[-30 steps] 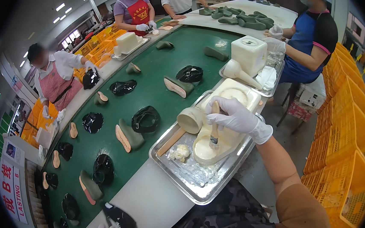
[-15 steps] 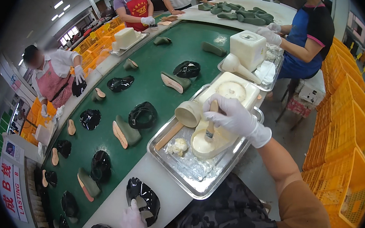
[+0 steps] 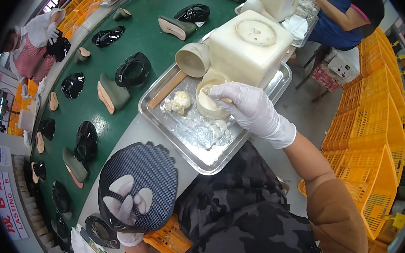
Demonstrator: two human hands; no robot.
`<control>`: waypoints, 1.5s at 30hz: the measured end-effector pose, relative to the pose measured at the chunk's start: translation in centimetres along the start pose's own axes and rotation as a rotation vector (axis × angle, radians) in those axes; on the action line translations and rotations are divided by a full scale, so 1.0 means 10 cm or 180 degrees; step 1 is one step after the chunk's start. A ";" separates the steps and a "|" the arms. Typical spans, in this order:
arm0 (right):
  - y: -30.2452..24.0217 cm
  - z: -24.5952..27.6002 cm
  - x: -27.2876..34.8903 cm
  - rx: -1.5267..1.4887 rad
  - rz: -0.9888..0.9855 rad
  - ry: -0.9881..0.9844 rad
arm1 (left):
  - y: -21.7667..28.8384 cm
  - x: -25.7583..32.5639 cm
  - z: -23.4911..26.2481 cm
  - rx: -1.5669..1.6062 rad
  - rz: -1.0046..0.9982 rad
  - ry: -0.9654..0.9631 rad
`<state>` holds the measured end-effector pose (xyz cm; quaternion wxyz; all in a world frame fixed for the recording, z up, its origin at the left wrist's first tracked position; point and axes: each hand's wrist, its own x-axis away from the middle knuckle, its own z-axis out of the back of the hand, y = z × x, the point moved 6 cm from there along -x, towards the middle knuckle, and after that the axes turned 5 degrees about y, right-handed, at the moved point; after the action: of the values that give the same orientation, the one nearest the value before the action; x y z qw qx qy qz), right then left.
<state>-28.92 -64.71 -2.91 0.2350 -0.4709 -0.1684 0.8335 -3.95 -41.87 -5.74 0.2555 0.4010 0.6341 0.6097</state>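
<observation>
Holding up a black carbon-pattern shoe upper (image 3: 142,183) at the near edge of the belt, with the gloved left hand (image 3: 125,206) inside it and its white fingers (image 3: 120,186) spreading out through the opening. Dipping into a small cream glue pot (image 3: 209,101) with the gloved right hand (image 3: 249,109), fingertips pressing together in a pinch on something thin at the pot's rim; too hidden to tell what. Sitting in a steel tray (image 3: 200,152) just beside the green conveyor belt (image 3: 138,40), that pot, among white glue smears and a whitish lump (image 3: 179,101). Lying along the tray's left side, a wooden stick (image 3: 167,89). Standing behind the pot, a large cream tub (image 3: 249,47) with a round cup (image 3: 193,59) leaning against it. Riding along the belt farther off, black uppers (image 3: 133,68) and green shoe lasts (image 3: 112,93). Working at the far sides, a person in a blue apron (image 3: 344,23) and a person in a pink apron (image 3: 30,51). Stacking up along the right, yellow crates (image 3: 375,140).
</observation>
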 end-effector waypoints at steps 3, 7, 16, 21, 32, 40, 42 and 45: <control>0.07 -0.05 0.03 -0.0598 -0.0517 -0.0061 | -0.21 -0.07 -0.11 0.0758 0.0444 -0.0395; 0.14 -0.01 -0.01 -0.1274 -0.0879 0.0099 | -0.35 -0.20 -0.50 0.1407 0.1135 -0.0841; -0.04 0.15 -0.23 -0.2031 -0.0616 0.0348 | -0.46 -0.32 -1.01 0.1601 0.1746 -0.1857; -0.21 0.07 -0.33 -0.2322 0.0378 -0.0279 | -0.49 -0.33 -1.15 0.1651 0.2046 -0.1917; -0.16 0.07 -0.17 -0.0866 0.0245 -0.0788 | -0.43 -0.39 -1.24 0.1376 0.1744 -0.1816; -0.15 0.14 -0.11 -0.2381 -0.0317 0.0159 | -0.40 -0.29 -1.16 0.0486 0.1235 -0.1547; -0.16 0.10 -0.15 -0.2279 0.0040 0.0289 | -0.36 -0.26 -1.16 0.0296 0.1031 -0.1628; -0.13 0.08 -0.14 -0.2022 0.0063 0.0062 | -0.39 -0.24 -1.11 0.0523 0.0717 -0.1774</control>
<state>-28.70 -64.49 -0.85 0.0697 -0.5303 -0.4134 0.7369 -12.43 -49.87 -8.58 0.3170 0.6398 0.5384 0.4475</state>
